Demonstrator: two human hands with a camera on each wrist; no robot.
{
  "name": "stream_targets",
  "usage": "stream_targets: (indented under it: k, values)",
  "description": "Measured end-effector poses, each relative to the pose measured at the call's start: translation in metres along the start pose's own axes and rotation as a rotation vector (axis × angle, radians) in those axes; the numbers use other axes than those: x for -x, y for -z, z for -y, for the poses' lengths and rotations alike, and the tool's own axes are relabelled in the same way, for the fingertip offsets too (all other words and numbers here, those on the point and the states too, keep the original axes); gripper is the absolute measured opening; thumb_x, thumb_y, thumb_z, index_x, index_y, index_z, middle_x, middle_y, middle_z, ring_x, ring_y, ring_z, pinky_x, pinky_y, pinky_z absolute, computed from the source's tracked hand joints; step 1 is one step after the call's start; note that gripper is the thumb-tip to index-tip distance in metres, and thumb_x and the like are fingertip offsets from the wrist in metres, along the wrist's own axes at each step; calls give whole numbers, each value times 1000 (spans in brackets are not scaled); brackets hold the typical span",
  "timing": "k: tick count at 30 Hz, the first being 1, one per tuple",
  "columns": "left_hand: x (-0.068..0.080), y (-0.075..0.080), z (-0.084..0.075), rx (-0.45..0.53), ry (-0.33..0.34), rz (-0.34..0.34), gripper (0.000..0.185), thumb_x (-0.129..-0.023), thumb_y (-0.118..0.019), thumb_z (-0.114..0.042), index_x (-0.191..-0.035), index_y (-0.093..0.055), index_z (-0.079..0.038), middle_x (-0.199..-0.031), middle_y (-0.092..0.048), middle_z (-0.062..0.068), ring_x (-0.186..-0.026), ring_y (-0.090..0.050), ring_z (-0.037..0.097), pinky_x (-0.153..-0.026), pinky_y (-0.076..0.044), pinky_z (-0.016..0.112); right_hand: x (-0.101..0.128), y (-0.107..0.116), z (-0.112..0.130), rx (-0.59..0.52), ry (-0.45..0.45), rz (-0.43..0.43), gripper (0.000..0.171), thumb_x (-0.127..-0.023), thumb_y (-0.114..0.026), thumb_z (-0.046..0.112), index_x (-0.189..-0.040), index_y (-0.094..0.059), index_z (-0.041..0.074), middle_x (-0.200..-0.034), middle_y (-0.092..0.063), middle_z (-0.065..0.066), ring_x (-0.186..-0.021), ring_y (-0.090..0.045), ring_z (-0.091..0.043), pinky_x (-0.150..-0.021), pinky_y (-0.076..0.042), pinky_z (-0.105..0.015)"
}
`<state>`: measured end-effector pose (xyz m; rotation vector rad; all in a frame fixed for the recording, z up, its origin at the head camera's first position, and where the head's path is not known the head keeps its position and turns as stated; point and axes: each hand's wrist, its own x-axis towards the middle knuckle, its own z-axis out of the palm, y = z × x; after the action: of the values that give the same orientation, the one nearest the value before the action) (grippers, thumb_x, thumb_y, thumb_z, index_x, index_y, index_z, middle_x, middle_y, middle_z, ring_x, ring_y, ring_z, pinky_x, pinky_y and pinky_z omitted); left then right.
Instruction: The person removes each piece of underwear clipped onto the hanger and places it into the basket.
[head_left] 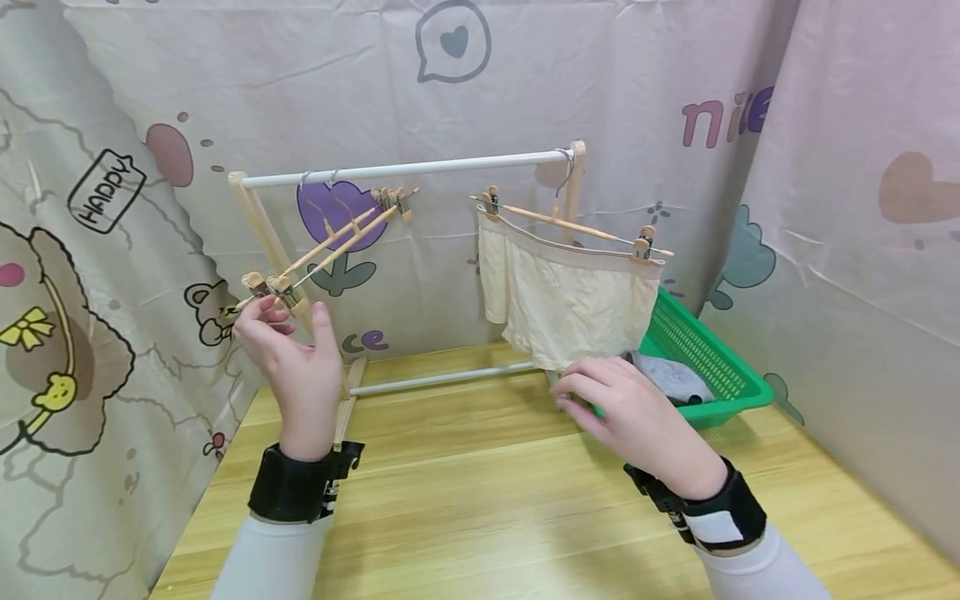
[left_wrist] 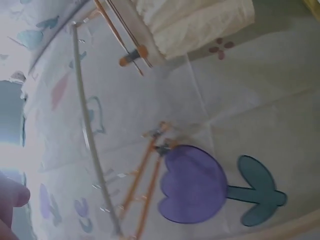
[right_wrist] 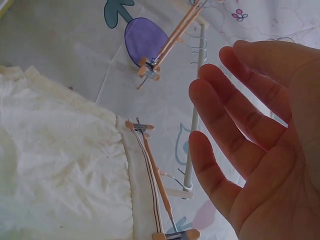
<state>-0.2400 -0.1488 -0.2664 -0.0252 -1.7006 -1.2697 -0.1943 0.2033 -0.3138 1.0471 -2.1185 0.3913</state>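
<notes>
Cartoon-print curtains back a wooden table. Left hand seems to pinch the low clip end of two empty hangers, tilting them off the rail. Cream shorts hang clipped; right hand, fingers loosely spread, hovers before the green basket.

Open gap btwn empty hangers & hung shorts; green basket blocks right side

Light: bright, even, soft shadows beneath my hands on the desk.
Focus: head view sharp; my left-wrist view hazy.
</notes>
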Motion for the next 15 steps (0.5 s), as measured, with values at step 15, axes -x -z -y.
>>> stream_targets:
  k: [15]
  values:
    - [25, -34, -37, -136, -238, 241, 46, -100, -65, -24, -132, -45, 2, -117, -43, 23, -113, -37, 40, -99, -29, 46, 0, 0, 10, -4, 28, 1, 23, -107, -57, 31, -102, -73, 15, -102, -69, 4, -100, -66, -17, -91, -53, -38]
